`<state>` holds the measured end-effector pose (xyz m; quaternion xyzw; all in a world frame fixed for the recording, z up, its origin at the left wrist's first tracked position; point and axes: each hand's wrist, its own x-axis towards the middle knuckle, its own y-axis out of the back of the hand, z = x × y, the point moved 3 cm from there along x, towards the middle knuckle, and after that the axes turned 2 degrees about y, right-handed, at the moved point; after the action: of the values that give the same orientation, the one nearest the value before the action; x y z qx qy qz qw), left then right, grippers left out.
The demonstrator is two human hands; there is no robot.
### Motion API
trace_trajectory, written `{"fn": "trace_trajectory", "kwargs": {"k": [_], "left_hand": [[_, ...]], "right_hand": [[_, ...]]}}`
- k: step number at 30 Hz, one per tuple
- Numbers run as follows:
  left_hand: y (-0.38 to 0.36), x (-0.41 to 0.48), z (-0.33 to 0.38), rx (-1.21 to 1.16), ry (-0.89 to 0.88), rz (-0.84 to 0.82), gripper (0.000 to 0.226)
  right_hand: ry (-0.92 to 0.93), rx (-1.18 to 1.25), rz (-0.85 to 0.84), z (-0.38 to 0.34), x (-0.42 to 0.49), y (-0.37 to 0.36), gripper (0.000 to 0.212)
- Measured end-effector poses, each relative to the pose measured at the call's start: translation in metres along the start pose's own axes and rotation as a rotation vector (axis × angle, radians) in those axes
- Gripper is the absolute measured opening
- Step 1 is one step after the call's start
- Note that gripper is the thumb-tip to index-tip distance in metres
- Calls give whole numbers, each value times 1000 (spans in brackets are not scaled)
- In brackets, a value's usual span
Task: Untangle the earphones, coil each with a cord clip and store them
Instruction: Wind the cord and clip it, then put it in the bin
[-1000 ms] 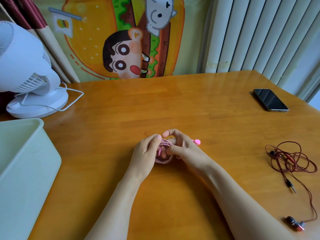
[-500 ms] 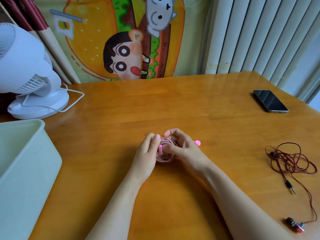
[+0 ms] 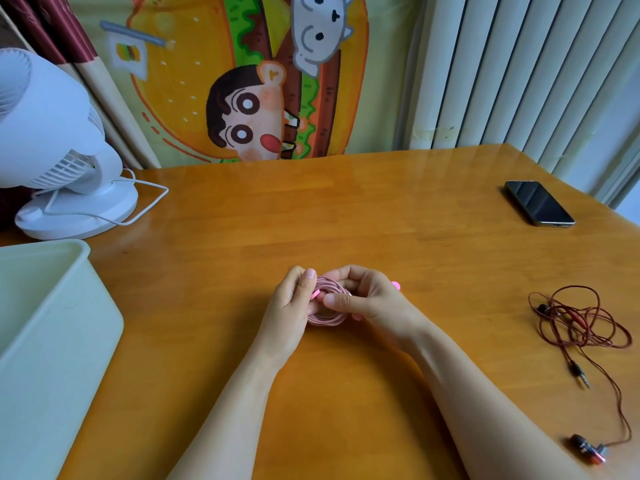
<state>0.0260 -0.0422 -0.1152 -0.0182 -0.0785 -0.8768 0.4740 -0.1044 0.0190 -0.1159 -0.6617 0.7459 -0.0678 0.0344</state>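
At the table's middle, a coil of pink earphone cord (image 3: pixel 327 318) sits between both hands. My left hand (image 3: pixel 294 303) grips its left side, thumb on top. My right hand (image 3: pixel 367 299) curls round the coil's right side, its thumb pressing a bright pink clip (image 3: pixel 316 294) against the cord. Another pink tip (image 3: pixel 396 285) pokes out behind my right hand. A dark red pair of earphones (image 3: pixel 581 323) lies loosely tangled at the right, its plug (image 3: pixel 580 374) and one earbud (image 3: pixel 588 452) trailing toward the near edge.
A pale green storage bin (image 3: pixel 52 341) stands at the left edge. Behind it is a white desk fan (image 3: pixel 59 161) with its cable. A black phone (image 3: pixel 538 207) lies at the far right. A cartoon cloth and curtains hang behind the wooden table (image 3: pixel 346 220).
The hands stay at the same spot on the pink coil; my right thumb has shifted left across the coil toward the pink clip. The red earphones have not moved.
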Motion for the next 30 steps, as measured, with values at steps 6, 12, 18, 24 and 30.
{"fn": "trace_trajectory", "kwargs": {"k": [6, 12, 18, 24, 30], "left_hand": [[-5, 1, 1, -48, 4, -26, 23], [-9, 1, 5, -66, -64, -61, 21], [-6, 2, 5, -131, -80, -134, 12], [-5, 0, 0, -42, -164, -246, 30], [-2, 0, 2, 7, -212, -196, 32]], "right_hand": [[-68, 225, 9, 13, 8, -2, 45], [-75, 247, 10, 14, 8, -6, 40], [-60, 408, 68, 11, 9, -4, 28], [-79, 430, 75, 13, 8, -2, 30], [-72, 402, 61, 11, 8, -4, 34]]}}
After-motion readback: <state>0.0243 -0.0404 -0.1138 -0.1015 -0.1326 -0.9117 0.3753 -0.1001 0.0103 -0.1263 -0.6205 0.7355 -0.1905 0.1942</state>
